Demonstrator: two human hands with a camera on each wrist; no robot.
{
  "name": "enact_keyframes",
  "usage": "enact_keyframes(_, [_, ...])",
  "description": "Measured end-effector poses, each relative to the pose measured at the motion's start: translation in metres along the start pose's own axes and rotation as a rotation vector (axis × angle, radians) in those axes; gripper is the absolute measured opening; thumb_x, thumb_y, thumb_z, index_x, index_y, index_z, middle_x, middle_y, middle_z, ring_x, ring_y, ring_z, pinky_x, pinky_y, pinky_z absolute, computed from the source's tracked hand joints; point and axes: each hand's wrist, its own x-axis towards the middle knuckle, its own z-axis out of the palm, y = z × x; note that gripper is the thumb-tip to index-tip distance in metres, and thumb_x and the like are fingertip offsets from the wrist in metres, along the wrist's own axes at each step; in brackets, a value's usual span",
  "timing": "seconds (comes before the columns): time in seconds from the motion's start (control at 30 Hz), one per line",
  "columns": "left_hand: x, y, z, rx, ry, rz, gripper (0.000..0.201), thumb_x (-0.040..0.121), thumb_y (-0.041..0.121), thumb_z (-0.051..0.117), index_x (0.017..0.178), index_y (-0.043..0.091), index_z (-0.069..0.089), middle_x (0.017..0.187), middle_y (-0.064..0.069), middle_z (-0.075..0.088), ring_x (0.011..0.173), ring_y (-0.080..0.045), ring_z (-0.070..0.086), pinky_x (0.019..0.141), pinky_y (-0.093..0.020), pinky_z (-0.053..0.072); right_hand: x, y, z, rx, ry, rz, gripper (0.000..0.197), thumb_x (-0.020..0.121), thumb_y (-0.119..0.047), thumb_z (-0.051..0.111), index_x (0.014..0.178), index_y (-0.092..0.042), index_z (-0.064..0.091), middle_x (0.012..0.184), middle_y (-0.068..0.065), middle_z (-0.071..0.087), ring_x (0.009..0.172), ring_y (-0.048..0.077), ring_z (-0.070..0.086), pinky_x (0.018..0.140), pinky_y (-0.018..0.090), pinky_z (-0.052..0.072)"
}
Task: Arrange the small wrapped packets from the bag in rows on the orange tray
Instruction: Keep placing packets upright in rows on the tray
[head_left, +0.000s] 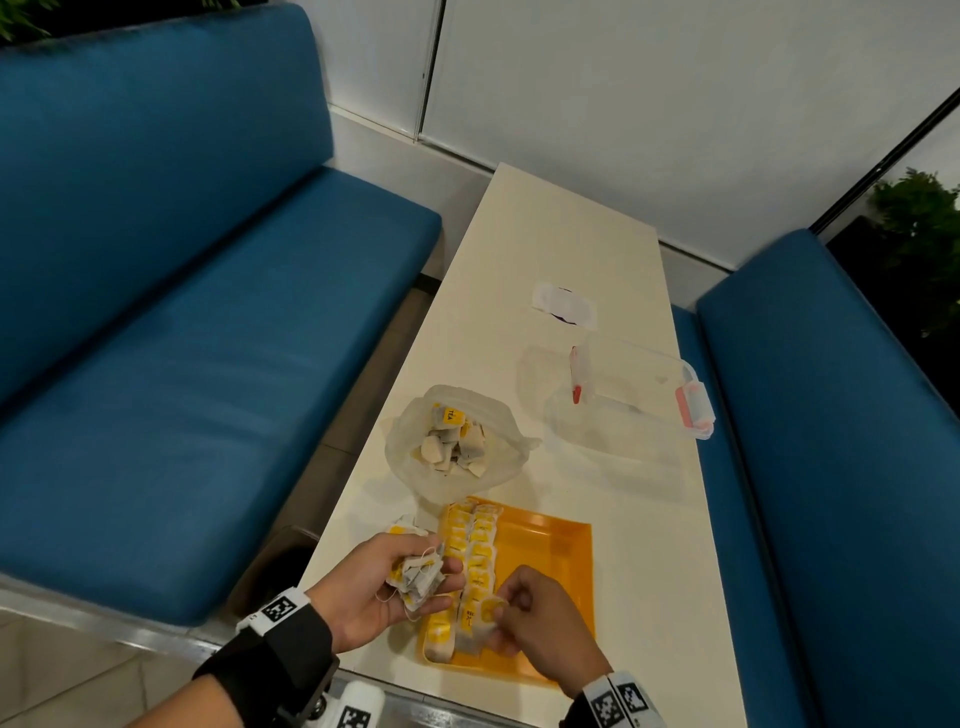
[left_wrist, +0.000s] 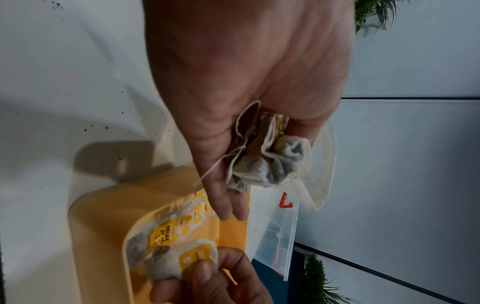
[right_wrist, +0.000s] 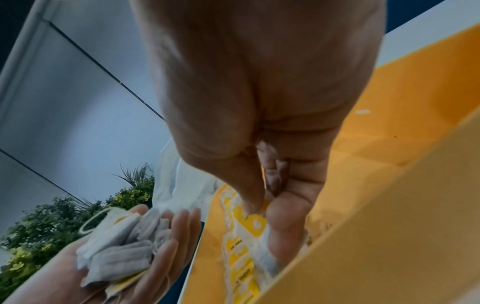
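Meanwhile, two rows of packets (head_left: 470, 561) fill one orange tray (head_left: 550, 545); left hand (head_left: 374, 587) cups a bunch (head_left: 418, 574), right hand (head_left: 540, 623) pinches one packet (head_left: 485, 618).

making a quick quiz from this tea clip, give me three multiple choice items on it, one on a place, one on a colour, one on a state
1. Where is the bag of tea bags?
A. on the table beyond the tray
B. on the bench
C. inside the clear box

2. What colour is the tray?
A. blue
B. orange
C. white

3. What is the left hand doing?
A. resting flat on the table
B. holding a bunch of tea bags
C. gripping the clear box

Answers:
1 A, the bag sits on the table just past the tray's far edge.
2 B, its bare floor shows orange.
3 B, the bunch lies in its cupped palm, while the right hand pinches one tea bag over the tray.
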Motion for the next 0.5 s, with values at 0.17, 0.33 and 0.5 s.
enact_keyframes(0.17, [-0.002,0.0,0.002,0.048,-0.019,-0.003,0.031,0.095,0.014,0.058,0.076,0.004,0.08,0.115,-0.03,0.07,0.101,-0.038,0.069,0.086,-0.046,0.058,0.005,-0.003,0.006,-0.035,-0.093,0.124,0.014,0.087,0.002,0.06,0.092,-0.009,0.051,0.06,0.007,0.065,0.049,0.015,0.065,0.041,0.021,0.041])
enact_keyframes(0.33, [-0.002,0.001,0.005,0.068,0.008,-0.014,0.019,0.096,0.012,0.057,0.093,0.001,0.072,0.12,-0.03,0.068,0.099,-0.038,0.07,0.079,-0.044,0.061,0.013,-0.001,0.013,-0.11,-0.084,0.174,0.017,0.083,0.0,0.061,0.09,-0.013,0.053,0.061,0.003,0.063,0.055,0.017,0.068,0.041,0.019,0.04])
enact_keyframes(0.5, [0.0,0.002,0.004,0.072,0.025,-0.026,0.018,0.098,0.013,0.058,0.106,0.0,0.066,0.119,-0.029,0.069,0.113,-0.043,0.066,0.083,-0.045,0.06,0.017,0.002,0.019,-0.211,-0.09,0.157,0.018,0.083,-0.003,0.062,0.091,-0.017,0.054,0.077,0.007,0.067,0.062,0.021,0.074,0.05,0.026,0.049])
